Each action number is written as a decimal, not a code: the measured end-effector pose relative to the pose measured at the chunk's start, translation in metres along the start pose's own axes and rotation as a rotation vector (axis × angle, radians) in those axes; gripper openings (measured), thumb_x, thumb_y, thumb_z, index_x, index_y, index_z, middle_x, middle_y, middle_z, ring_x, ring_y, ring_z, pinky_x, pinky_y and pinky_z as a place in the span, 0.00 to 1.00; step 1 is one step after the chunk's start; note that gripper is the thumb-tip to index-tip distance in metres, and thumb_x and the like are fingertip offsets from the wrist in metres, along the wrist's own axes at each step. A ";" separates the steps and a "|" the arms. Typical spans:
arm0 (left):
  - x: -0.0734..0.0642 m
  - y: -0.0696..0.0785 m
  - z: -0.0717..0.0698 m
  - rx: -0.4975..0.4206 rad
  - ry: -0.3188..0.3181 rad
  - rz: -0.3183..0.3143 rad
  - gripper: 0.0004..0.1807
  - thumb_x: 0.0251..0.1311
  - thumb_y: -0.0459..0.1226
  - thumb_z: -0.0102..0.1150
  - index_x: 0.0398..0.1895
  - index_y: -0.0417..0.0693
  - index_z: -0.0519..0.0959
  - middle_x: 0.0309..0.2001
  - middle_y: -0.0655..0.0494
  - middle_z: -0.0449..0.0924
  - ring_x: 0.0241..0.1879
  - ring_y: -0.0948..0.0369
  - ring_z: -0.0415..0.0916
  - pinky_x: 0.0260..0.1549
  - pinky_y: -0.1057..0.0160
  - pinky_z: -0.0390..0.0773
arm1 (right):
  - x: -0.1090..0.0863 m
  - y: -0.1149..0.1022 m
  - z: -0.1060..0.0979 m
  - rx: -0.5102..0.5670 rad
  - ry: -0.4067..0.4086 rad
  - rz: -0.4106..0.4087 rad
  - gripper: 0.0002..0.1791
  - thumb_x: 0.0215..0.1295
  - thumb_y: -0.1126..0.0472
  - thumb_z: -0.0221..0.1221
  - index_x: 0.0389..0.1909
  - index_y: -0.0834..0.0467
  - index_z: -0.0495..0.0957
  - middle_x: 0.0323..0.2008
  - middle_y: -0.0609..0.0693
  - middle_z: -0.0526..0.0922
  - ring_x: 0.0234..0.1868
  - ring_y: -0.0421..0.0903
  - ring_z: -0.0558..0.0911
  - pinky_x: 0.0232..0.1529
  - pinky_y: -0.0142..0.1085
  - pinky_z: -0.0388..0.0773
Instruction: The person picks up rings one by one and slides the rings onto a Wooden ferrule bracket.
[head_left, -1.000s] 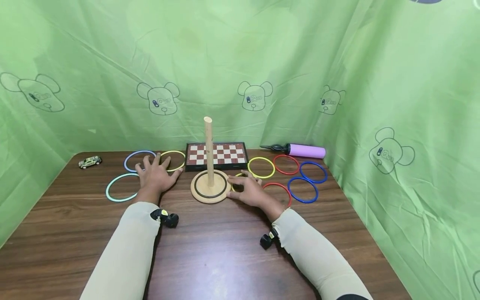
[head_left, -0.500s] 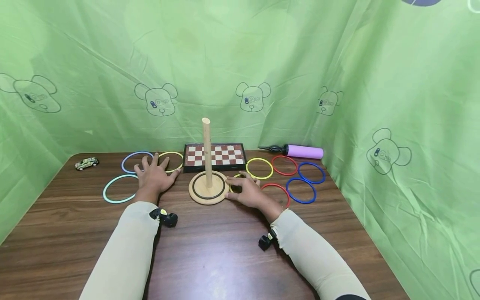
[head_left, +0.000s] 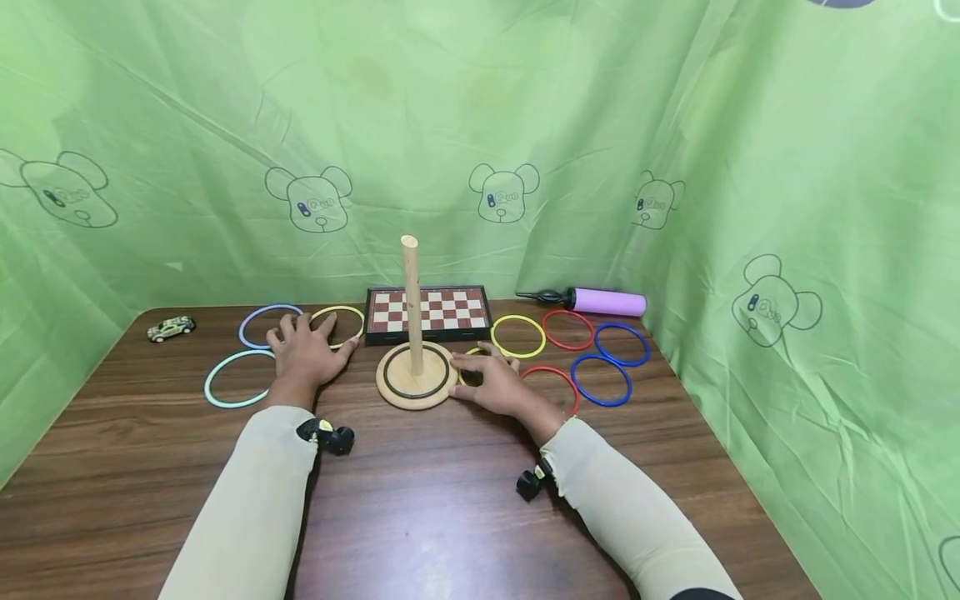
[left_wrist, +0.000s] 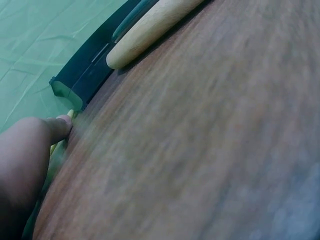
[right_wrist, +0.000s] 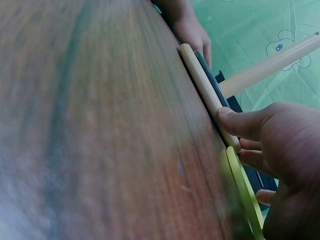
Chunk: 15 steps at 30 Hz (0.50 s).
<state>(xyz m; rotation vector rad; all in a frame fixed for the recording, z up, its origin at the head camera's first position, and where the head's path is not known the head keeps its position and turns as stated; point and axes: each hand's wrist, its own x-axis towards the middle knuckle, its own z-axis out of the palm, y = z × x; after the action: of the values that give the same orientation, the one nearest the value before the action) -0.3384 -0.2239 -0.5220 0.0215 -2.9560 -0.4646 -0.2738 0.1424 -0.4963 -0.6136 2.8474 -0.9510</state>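
Observation:
A wooden ring-toss stand (head_left: 413,308) rises upright in the middle of the table, a black ring (head_left: 387,382) lying round the pole on its round base. My right hand (head_left: 497,379) holds the base's right rim. In the right wrist view the thumb (right_wrist: 232,117) presses the rim and the other fingers curl at its far side. Just under these fingers lies a yellow ring (right_wrist: 241,180). My left hand (head_left: 307,354) rests with spread fingers among a yellow ring (head_left: 337,307), a light blue ring (head_left: 240,327) and a turquoise ring (head_left: 206,382); its thumb touches the yellow one.
Behind the stand lies a checkered board (head_left: 457,308) in a black frame. Red rings (head_left: 570,312), dark blue rings (head_left: 631,383) and another yellow ring (head_left: 519,317) lie on the right, with a purple hand pump (head_left: 609,302) behind. A toy car (head_left: 171,328) stands far left. Green curtains enclose the table.
The head view has shifted slightly, so everything sits a little further left. The left fingers have drawn in slightly; the right hand stays at the base's rim.

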 end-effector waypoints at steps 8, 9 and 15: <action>0.000 -0.001 0.002 -0.091 0.120 0.031 0.46 0.69 0.65 0.64 0.79 0.46 0.70 0.74 0.20 0.59 0.77 0.24 0.49 0.73 0.21 0.44 | 0.001 0.001 -0.001 -0.001 0.012 -0.009 0.32 0.69 0.48 0.76 0.71 0.50 0.83 0.76 0.42 0.79 0.87 0.63 0.58 0.76 0.74 0.47; 0.000 -0.001 0.002 -0.106 0.140 0.033 0.45 0.68 0.64 0.66 0.78 0.46 0.71 0.74 0.21 0.60 0.76 0.25 0.50 0.73 0.21 0.45 | 0.001 0.002 0.000 -0.003 0.014 -0.013 0.32 0.68 0.48 0.76 0.71 0.51 0.83 0.76 0.43 0.80 0.87 0.63 0.58 0.76 0.74 0.47; -0.004 -0.001 0.002 -0.189 0.260 0.060 0.43 0.62 0.59 0.74 0.73 0.46 0.73 0.74 0.23 0.60 0.75 0.26 0.54 0.71 0.23 0.49 | 0.001 0.001 0.000 -0.006 0.008 -0.013 0.32 0.68 0.47 0.76 0.71 0.50 0.83 0.76 0.43 0.80 0.87 0.64 0.58 0.76 0.75 0.46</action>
<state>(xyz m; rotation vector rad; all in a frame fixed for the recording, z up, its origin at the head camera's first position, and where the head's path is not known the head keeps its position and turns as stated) -0.3349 -0.2240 -0.5244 -0.0266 -2.6410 -0.6744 -0.2754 0.1428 -0.4966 -0.6308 2.8582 -0.9497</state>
